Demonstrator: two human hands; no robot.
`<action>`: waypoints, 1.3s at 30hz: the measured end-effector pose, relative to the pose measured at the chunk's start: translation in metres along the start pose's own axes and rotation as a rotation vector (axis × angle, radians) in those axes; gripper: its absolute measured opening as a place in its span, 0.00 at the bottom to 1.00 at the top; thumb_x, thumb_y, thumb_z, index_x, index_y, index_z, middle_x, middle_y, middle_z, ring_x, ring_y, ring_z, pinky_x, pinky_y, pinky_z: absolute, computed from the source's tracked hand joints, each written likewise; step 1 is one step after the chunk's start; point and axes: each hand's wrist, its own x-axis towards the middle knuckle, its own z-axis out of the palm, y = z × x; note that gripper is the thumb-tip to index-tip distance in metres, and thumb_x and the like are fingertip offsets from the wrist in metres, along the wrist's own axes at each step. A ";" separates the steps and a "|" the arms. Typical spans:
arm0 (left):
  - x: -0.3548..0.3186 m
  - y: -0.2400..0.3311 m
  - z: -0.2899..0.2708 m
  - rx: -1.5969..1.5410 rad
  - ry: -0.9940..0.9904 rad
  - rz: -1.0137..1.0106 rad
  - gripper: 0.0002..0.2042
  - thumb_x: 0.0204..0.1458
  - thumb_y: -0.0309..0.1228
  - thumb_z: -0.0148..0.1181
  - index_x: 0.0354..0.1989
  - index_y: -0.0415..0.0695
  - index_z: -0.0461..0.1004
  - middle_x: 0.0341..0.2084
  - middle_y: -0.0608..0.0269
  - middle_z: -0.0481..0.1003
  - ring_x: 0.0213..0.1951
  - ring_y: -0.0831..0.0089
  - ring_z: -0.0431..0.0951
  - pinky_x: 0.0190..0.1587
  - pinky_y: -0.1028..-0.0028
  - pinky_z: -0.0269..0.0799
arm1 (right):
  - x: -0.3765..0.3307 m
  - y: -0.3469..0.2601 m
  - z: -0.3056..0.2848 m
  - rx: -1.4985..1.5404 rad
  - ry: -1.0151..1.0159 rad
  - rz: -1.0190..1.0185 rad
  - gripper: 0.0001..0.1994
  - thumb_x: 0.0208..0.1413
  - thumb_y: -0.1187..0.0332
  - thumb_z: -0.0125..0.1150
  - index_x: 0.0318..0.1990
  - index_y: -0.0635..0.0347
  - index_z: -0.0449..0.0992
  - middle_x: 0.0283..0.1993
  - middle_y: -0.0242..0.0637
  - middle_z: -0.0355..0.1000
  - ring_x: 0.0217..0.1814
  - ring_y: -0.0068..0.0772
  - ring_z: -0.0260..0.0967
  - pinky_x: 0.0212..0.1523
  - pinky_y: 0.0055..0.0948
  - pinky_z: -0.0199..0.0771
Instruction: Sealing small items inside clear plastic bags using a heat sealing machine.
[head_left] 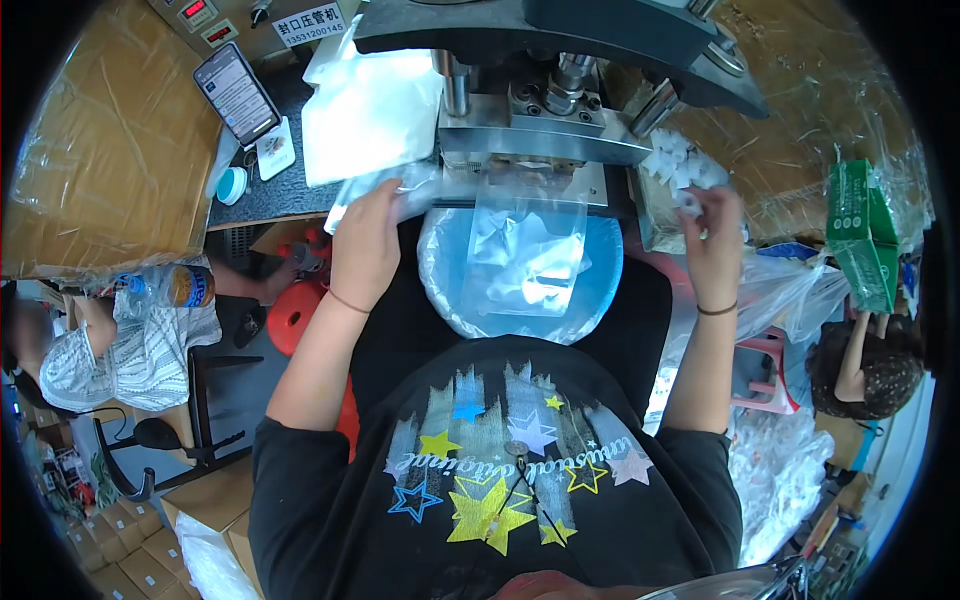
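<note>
Hands: two, the person's own; the right hand (718, 245) pinches one small white piece (690, 204) between thumb and finger, while the left hand (365, 240) has its fingertips at loose clear film (415, 182), too blurred there to tell whether they grip it.
Clear bag (525, 255): one, hanging from the front of the press (480, 132), over the basin.
Basin: one, blue-rimmed (614, 285) and lined with film, in front of the person.
White pieces: a heap (685, 160), too many to count, just beyond the right hand.
Small items: one phone (237, 95), one white card (275, 148), one round turquoise-and-white tub (232, 185).
Worktop: dark and speckled (262, 207), with a white pile (375, 115) left of the press.
Room: two large film-wrapped cartons, left (120, 140) and right (790, 110); one green box (862, 235); one red stool (295, 315); two other people, one at each side.
Bag direction: long axis runs from the press toward the person, the lower end pointing at the person and slightly left.
</note>
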 end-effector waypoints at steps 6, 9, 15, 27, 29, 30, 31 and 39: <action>-0.007 0.050 0.008 -0.687 -0.272 -0.125 0.09 0.61 0.32 0.60 0.37 0.38 0.82 0.29 0.64 0.81 0.33 0.82 0.78 0.39 0.78 0.72 | -0.009 -0.073 0.036 0.170 -0.509 -0.315 0.10 0.61 0.74 0.57 0.49 0.65 0.76 0.40 0.43 0.73 0.41 0.42 0.72 0.44 0.32 0.72; -0.013 0.073 0.019 -0.747 -0.341 -0.163 0.09 0.60 0.33 0.61 0.36 0.38 0.81 0.28 0.65 0.80 0.31 0.82 0.77 0.37 0.78 0.72 | -0.004 -0.102 0.038 0.406 -0.403 -0.126 0.09 0.60 0.73 0.59 0.46 0.64 0.77 0.38 0.42 0.74 0.37 0.37 0.72 0.41 0.29 0.72; -0.023 0.089 0.041 -1.188 -0.617 -0.229 0.13 0.66 0.35 0.56 0.45 0.35 0.76 0.36 0.58 0.80 0.38 0.72 0.81 0.44 0.73 0.77 | 0.014 -0.097 0.039 0.149 -0.376 -0.408 0.05 0.60 0.72 0.60 0.40 0.63 0.77 0.36 0.41 0.75 0.39 0.39 0.73 0.41 0.32 0.72; 0.002 0.088 0.055 -1.443 -0.771 -0.559 0.12 0.60 0.26 0.59 0.50 0.35 0.73 0.42 0.52 0.81 0.41 0.66 0.84 0.42 0.70 0.80 | 0.035 0.013 0.009 -0.550 -0.412 -0.074 0.16 0.54 0.71 0.62 0.51 0.57 0.76 0.48 0.47 0.74 0.48 0.55 0.72 0.48 0.43 0.73; 0.022 0.076 0.056 -1.518 -0.709 -0.534 0.13 0.58 0.25 0.61 0.49 0.33 0.73 0.42 0.50 0.81 0.37 0.68 0.84 0.40 0.70 0.81 | 0.038 0.029 0.014 -0.468 -0.487 -0.069 0.14 0.53 0.71 0.63 0.48 0.57 0.76 0.47 0.47 0.73 0.47 0.55 0.72 0.48 0.43 0.73; 0.025 0.072 0.057 -1.514 -0.697 -0.533 0.13 0.58 0.25 0.61 0.49 0.33 0.73 0.42 0.50 0.81 0.37 0.68 0.84 0.40 0.70 0.81 | 0.037 0.031 0.017 -0.461 -0.486 -0.079 0.14 0.53 0.71 0.63 0.48 0.57 0.76 0.47 0.47 0.73 0.47 0.55 0.72 0.48 0.43 0.73; 0.029 0.073 0.056 -1.507 -0.687 -0.584 0.13 0.57 0.25 0.61 0.49 0.34 0.74 0.42 0.50 0.80 0.36 0.69 0.83 0.39 0.70 0.80 | 0.032 0.031 0.017 -0.429 -0.431 -0.078 0.13 0.53 0.72 0.63 0.47 0.57 0.76 0.47 0.46 0.73 0.48 0.56 0.72 0.48 0.43 0.73; 0.060 0.004 0.015 0.016 0.333 -0.012 0.32 0.58 0.39 0.61 0.65 0.34 0.58 0.60 0.34 0.65 0.61 0.48 0.67 0.63 0.53 0.63 | 0.026 0.048 0.024 -0.445 -0.233 -0.066 0.14 0.53 0.78 0.59 0.48 0.61 0.75 0.49 0.47 0.75 0.50 0.56 0.72 0.51 0.46 0.73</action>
